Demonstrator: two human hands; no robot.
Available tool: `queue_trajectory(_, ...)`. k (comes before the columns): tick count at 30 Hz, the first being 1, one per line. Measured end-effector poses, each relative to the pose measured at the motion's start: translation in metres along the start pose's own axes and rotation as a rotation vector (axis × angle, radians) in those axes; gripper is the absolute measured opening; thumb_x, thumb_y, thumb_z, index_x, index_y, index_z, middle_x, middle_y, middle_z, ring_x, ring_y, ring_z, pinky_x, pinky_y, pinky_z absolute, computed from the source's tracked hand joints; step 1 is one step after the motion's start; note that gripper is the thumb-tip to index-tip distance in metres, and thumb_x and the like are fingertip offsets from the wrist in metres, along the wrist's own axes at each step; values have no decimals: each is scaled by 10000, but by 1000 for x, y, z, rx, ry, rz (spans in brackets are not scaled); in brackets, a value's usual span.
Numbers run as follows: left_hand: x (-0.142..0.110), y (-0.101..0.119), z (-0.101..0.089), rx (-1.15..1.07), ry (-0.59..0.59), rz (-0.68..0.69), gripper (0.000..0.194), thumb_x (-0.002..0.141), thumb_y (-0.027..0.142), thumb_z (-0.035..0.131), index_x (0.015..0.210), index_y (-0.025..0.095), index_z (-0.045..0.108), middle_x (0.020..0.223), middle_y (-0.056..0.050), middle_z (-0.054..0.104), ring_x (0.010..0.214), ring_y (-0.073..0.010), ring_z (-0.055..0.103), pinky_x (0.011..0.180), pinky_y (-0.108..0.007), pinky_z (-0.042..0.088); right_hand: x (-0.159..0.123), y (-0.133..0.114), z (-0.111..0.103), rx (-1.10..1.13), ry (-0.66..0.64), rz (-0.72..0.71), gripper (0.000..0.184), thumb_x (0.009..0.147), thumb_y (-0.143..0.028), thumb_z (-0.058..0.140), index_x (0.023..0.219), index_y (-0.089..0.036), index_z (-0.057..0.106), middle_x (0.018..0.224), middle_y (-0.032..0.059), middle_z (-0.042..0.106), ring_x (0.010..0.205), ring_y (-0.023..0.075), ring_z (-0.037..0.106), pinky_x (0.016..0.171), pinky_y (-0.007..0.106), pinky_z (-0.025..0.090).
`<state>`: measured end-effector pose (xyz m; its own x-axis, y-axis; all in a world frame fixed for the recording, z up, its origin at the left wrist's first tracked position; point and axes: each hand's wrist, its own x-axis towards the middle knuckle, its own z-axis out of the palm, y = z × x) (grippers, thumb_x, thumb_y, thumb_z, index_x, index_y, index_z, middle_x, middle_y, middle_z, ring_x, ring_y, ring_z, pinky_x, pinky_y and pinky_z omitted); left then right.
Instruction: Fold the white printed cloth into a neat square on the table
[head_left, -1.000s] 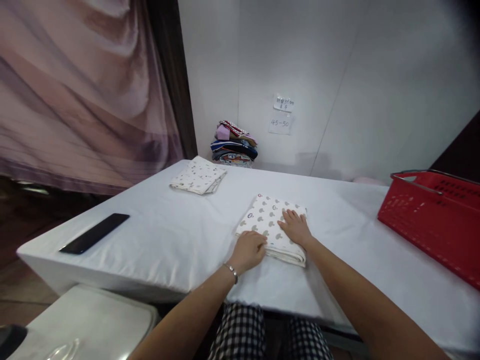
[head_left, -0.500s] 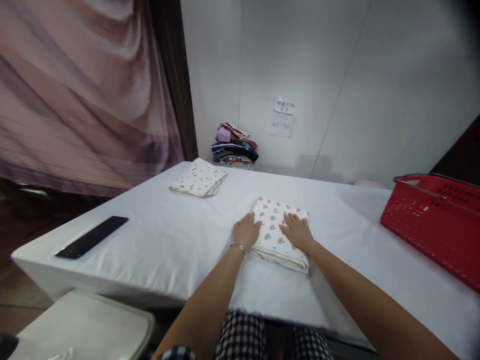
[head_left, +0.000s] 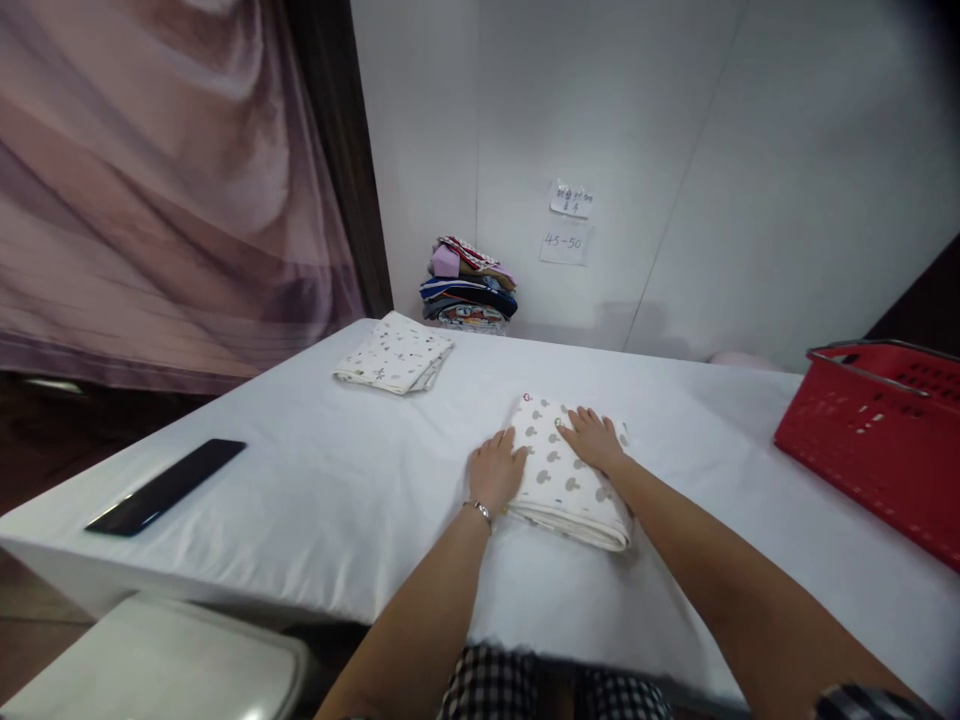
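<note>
A folded white cloth (head_left: pixel 564 485) with a grey print lies on the white table (head_left: pixel 315 480) in front of me. My left hand (head_left: pixel 495 468) rests flat at the cloth's left edge, fingers stretched out, a bracelet on the wrist. My right hand (head_left: pixel 592 438) lies flat on top of the cloth near its far edge, fingers spread. Neither hand grips anything.
A second folded patterned cloth (head_left: pixel 395 353) lies at the far left of the table. A black phone (head_left: pixel 165 486) sits near the left edge. A red basket (head_left: pixel 877 440) stands at the right. A pile of coloured clothes (head_left: pixel 469 285) sits against the wall.
My left hand has moved from the cloth's near left corner up along its left edge and flattened out. My right hand slid a little further across the cloth.
</note>
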<state>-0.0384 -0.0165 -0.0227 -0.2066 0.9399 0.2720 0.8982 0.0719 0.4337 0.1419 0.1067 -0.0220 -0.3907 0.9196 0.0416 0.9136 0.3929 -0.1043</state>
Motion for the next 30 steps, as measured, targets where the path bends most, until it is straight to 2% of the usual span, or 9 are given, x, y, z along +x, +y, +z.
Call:
queue_trajectory(4, 0, -1, -2, -48, -4, 0, 441, 877, 384, 404, 1273, 197, 462, 1235, -100, 557, 1086, -252, 512, 894, -377, 377, -5, 13, -10, 112, 1, -17, 488, 899, -459, 315, 1311, -221, 422, 1440, 84, 325, 1346, 246, 215, 1062, 463, 187)
queue_trajectory(6, 0, -2, -3, -92, -15, -23, 459, 873, 392, 407, 1285, 194, 449, 1207, -101, 578, 1080, -254, 518, 894, -372, 378, -13, 26, -12, 257, 90, 77, 488, 871, -420, 399, 1312, -214, 427, 1451, 78, 308, 1351, 242, 206, 1078, 436, 187)
queue_trajectory(8, 2, -4, -4, -154, -36, -65, 488, 869, 408, 404, 1307, 193, 423, 1187, -106, 590, 1080, -259, 523, 893, -374, 381, -23, 40, -12, 425, 169, 236, 529, 846, -401, 443, 1329, -189, 409, 1440, 91, 328, 1325, 246, 275, 1072, 416, 230)
queue_trajectory(12, 12, -11, -8, -358, -117, -225, 536, 861, 441, 398, 1326, 175, 399, 1197, -116, 590, 1085, -244, 542, 887, -347, 402, -45, 56, -12, 639, 153, 479, 630, 851, -457, 404, 1376, -117, 326, 1310, 161, 485, 1100, 247, 545, 867, 356, 469)
queue_trajectory(17, 23, -23, -15, -472, -187, -311, 510, 805, 438, 493, 1228, 154, 501, 1183, -112, 604, 1066, -223, 567, 881, -300, 412, -53, 49, -22, 951, 42, 661, 783, 783, -494, 538, 1420, -158, 232, 1246, 177, 539, 970, 250, 614, 659, 311, 530)
queue_trajectory(23, 23, -28, -17, -429, -184, -313, 519, 787, 455, 506, 1201, 142, 528, 1135, -117, 625, 1027, -227, 585, 841, -291, 430, -40, 46, -27, 1200, -108, 593, 710, 706, -335, 671, 1328, -146, 385, 1168, 167, 599, 875, 237, 645, 646, 318, 538)
queue_trajectory(25, 21, -26, -13, -440, -191, -296, 515, 787, 450, 512, 1208, 154, 523, 1121, -105, 633, 975, -208, 607, 809, -273, 442, -30, 55, -29, 1217, -39, 552, 772, 686, -288, 695, 1358, -150, 341, 1136, 162, 617, 834, 231, 654, 662, 328, 536)
queue_trajectory(27, 17, -23, -7, -495, -243, -242, 538, 772, 442, 538, 1236, 170, 499, 1071, -75, 654, 882, -175, 630, 757, -249, 456, -16, 69, -32, 1139, 101, 525, 865, 677, -285, 710, 1404, -161, 257, 1153, 168, 605, 846, 240, 652, 699, 344, 529)
queue_trajectory(30, 10, -15, 2, -511, -327, -74, 550, 738, 433, 587, 1240, 225, 499, 947, -8, 683, 812, -153, 629, 720, -238, 456, 5, 91, -35, 820, 247, 468, 819, 710, -334, 685, 1394, -112, 292, 1225, 220, 540, 996, 298, 598, 816, 396, 485)
